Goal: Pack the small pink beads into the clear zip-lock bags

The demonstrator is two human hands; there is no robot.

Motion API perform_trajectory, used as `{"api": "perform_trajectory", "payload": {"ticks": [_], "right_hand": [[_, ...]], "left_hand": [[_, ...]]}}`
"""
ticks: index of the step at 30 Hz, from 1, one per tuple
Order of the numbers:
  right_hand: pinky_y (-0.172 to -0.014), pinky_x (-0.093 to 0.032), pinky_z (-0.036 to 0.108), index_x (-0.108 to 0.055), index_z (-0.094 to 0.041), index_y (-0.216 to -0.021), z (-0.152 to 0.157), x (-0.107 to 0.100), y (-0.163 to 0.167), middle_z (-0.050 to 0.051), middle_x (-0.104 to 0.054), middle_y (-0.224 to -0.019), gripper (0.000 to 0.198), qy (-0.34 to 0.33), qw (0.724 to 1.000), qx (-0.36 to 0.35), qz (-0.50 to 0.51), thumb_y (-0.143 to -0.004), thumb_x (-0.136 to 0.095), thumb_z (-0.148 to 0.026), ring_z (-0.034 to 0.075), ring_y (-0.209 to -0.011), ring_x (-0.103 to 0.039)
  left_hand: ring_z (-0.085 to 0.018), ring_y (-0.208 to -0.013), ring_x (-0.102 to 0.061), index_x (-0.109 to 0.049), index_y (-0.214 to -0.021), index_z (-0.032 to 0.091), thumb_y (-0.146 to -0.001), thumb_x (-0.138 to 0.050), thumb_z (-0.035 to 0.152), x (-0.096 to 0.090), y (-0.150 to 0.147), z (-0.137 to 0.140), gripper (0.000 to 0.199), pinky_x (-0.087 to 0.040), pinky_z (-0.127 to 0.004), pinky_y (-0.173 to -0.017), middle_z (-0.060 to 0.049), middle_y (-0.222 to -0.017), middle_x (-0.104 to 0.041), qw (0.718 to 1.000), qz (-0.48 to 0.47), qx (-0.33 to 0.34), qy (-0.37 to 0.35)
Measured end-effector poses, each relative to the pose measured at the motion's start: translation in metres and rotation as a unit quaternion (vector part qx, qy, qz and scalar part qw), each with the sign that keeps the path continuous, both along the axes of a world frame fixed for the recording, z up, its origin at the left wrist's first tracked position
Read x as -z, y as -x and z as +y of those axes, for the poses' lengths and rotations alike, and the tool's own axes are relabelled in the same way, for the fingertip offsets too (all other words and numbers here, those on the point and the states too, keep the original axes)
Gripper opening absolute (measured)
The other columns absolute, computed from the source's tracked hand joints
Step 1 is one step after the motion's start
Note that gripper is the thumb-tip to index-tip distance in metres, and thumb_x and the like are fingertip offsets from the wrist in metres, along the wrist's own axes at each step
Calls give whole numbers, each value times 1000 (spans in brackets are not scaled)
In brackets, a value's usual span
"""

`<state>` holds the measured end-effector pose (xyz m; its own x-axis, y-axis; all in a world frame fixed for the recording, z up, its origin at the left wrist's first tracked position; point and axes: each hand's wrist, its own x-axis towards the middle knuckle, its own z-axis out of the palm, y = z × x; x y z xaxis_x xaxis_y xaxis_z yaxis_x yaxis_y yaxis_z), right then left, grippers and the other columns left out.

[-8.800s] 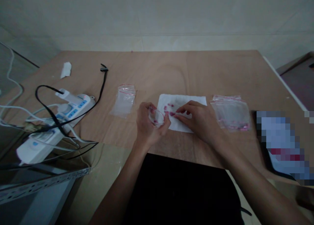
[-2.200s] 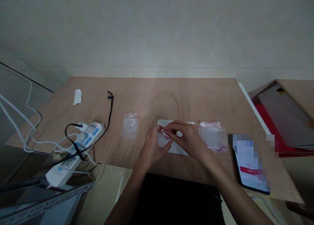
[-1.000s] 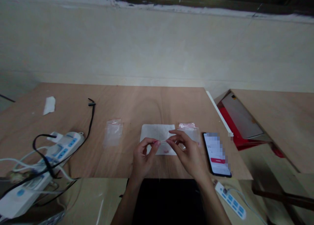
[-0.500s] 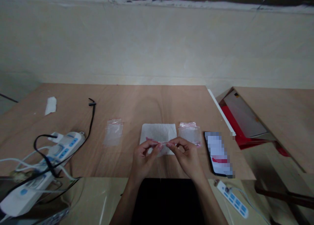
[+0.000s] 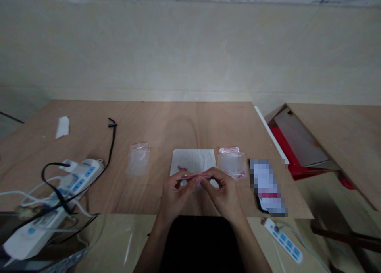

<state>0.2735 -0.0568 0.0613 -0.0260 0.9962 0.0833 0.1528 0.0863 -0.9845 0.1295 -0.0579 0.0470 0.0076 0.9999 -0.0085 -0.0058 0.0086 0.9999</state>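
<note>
My left hand (image 5: 175,191) and my right hand (image 5: 222,190) meet over the near part of a white paper sheet (image 5: 196,157). Thumbs and fingers of both pinch the pinkish-red top edge of a small clear zip bag (image 5: 190,176); most of the bag is hidden by the hands. Small pink pieces (image 5: 182,168) lie on the paper, just beyond my left fingers. To the right, a pile of clear zip bags (image 5: 231,161) has some pink bits at its lower edge. More flat clear zip bags (image 5: 138,159) lie to the left.
A phone (image 5: 268,185) lies near the table's right edge. At left, a white power strip (image 5: 80,181) with tangled cables overhangs the front edge. A paper scrap (image 5: 62,126) is at far left. Another power strip (image 5: 282,240) is below the table on the right.
My hands have drawn closer together along the bag's top edge, with the thumbs now meeting. The pink pieces on the paper show more clearly. The view has shifted slightly.
</note>
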Motion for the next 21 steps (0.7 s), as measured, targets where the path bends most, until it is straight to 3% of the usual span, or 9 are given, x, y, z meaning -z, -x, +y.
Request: {"api": "perform_trajectory", "payload": {"ticks": [3,8,14,21], "right_hand": [[-67,-50,28,-76,-20,-80,-1,3,-1,4,-71,-74,14,4,1000,-1,16,-84,-68,-30,17,-72,-65],[-66,-53,28,-76,-22,-81,-5,-1,-1,4,-72,-75,18,-21,999,19,-23,-88,-62,-29,18,-72,-67],[-62,-52,28,-77,-22,-82,-10,-7,3,5,-72,-73,19,-102,986,75,-113,-89,-60,-23,17,-66,-66],[-64,-53,27,-76,-22,-77,-2,1,-2,3,-73,-73,10,-8,998,51,24,-82,-69,-28,17,-68,-67]], "left_hand": [[-15,-62,-65,-72,-68,16,-78,-73,37,-2,-1,1,23,-50,-24,-60,-3,-65,-72,1000,18,-13,-17],[-17,-63,-68,-73,-70,17,-80,-69,33,-6,-6,1,20,-52,-25,-62,-4,-67,-74,997,51,-45,-43],[-16,-66,-67,-70,-72,17,-83,-65,30,-10,-15,-3,18,-52,-24,-63,-3,-69,-72,991,91,-73,-61],[-18,-72,-70,-75,-78,17,-83,-66,34,-9,-5,5,20,-55,-26,-70,-5,-75,-76,999,39,7,-16]]}}
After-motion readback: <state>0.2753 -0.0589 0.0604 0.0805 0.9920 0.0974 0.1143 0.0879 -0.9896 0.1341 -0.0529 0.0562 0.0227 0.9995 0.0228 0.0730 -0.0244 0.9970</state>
